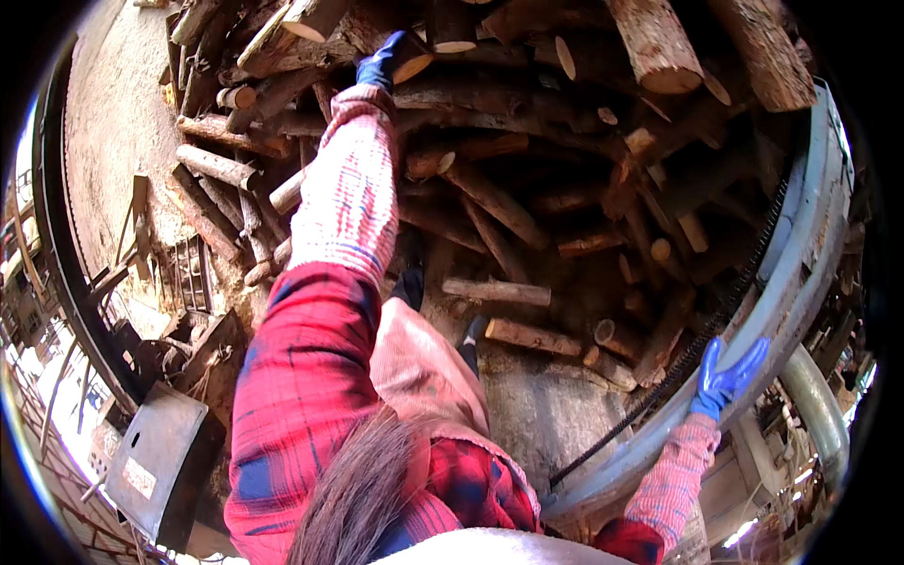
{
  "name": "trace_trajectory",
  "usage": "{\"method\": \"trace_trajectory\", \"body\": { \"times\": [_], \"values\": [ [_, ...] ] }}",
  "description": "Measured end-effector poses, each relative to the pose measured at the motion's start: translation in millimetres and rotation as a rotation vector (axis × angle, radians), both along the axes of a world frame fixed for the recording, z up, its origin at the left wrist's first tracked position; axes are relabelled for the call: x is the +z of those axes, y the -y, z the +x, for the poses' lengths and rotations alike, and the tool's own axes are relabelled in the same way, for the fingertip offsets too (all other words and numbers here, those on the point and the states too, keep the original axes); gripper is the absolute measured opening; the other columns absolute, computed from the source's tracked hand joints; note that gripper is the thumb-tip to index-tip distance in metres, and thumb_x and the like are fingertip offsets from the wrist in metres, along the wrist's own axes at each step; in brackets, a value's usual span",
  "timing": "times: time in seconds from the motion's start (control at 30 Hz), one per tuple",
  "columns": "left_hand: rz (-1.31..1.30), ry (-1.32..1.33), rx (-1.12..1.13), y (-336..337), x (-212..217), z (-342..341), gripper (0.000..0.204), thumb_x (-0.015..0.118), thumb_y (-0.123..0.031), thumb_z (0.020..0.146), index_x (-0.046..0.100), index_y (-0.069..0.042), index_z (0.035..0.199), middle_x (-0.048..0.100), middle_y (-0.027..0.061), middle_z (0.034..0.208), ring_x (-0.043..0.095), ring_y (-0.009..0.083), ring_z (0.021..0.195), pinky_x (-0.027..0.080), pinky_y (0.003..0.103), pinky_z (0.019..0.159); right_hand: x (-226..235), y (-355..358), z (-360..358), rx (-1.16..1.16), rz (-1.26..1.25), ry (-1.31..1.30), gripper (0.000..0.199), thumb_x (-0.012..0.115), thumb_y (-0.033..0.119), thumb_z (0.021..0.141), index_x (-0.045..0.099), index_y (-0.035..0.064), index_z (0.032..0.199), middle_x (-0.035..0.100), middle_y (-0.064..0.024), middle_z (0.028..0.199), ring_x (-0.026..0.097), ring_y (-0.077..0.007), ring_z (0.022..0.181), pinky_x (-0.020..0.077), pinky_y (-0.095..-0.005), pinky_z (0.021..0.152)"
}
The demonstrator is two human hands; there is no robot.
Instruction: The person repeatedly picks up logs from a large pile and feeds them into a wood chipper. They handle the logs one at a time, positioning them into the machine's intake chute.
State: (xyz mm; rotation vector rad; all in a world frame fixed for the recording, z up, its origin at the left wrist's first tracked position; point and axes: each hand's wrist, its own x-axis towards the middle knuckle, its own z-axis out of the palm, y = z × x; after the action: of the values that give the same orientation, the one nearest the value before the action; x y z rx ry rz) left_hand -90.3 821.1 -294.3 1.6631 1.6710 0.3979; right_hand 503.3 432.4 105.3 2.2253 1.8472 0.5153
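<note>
My left arm stretches far ahead over the woodpile, and my blue-gloved left hand (380, 64) is closed on a log (414, 68) near its pale cut end. Part of that log is hidden behind the glove and among the other wood. Down at the right, my blue-gloved right hand (724, 379) lies with fingers spread on a curved-looking grey-blue metal rail (796, 282). It holds nothing.
Logs of many sizes are heaped ahead, thick ones (659, 52) at the top right. A short log (497, 292) and another (534, 337) lie near my feet. A dark chain (697, 348) runs along the rail. A metal box (155, 466) stands at lower left.
</note>
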Motion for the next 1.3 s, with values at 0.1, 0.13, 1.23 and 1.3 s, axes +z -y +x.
{"method": "trace_trajectory", "body": {
  "times": [0.1, 0.13, 1.23, 1.3],
  "values": [
    [-0.001, -0.067, -0.046, -2, -10, 13, 0.034, 0.046, -0.032, 0.095, 0.051, -0.022, 0.127, 0.058, 0.009, 0.126, 0.053, 0.0198, 0.122, 0.039, 0.033, 0.101, -1, 2, 1, 0.021, 0.014, -0.018, 0.082, 0.069, 0.038, 0.084, 0.031, -0.0033, 0.143, 0.035, -0.0252, 0.146, 0.036, -0.0403, 0.134, 0.0314, -0.0489, 0.111],
    [-0.117, -0.123, -0.103, -4, 23, 30, 0.033, 0.048, -0.033, 0.094, 0.052, -0.02, 0.124, 0.06, 0.0086, 0.124, 0.054, 0.0192, 0.122, 0.039, 0.032, 0.1, 1, 11, -1, -0.021, -0.002, -0.005, 0.082, 0.069, 0.038, 0.084, 0.031, -0.0032, 0.144, 0.034, -0.0252, 0.147, 0.035, -0.0395, 0.135, 0.03, -0.0478, 0.112],
    [-0.955, 1.436, 0.789, 578, 358, 30, 0.063, 0.067, -0.041, 0.086, 0.049, -0.001, 0.131, 0.062, 0.0147, 0.118, 0.064, 0.0273, 0.1, 0.052, 0.039, 0.09, -143, 148, -422, -1.102, -1.102, -2.98, 0.071, 0.065, 0.05, 0.083, 0.046, 0.0022, 0.132, 0.061, -0.0196, 0.116, 0.061, -0.0337, 0.102, 0.0494, -0.0467, 0.095],
    [-1.039, 1.265, 0.68, 572, 411, 54, 0.064, 0.065, -0.042, 0.088, 0.046, -0.003, 0.135, 0.059, 0.0124, 0.123, 0.059, 0.0242, 0.108, 0.046, 0.037, 0.096, -125, 165, -382, -1.083, -0.958, -2.949, 0.068, 0.066, 0.043, 0.085, 0.045, 0.0012, 0.133, 0.06, -0.0204, 0.118, 0.061, -0.0347, 0.104, 0.0485, -0.0475, 0.096]
  ]
}}
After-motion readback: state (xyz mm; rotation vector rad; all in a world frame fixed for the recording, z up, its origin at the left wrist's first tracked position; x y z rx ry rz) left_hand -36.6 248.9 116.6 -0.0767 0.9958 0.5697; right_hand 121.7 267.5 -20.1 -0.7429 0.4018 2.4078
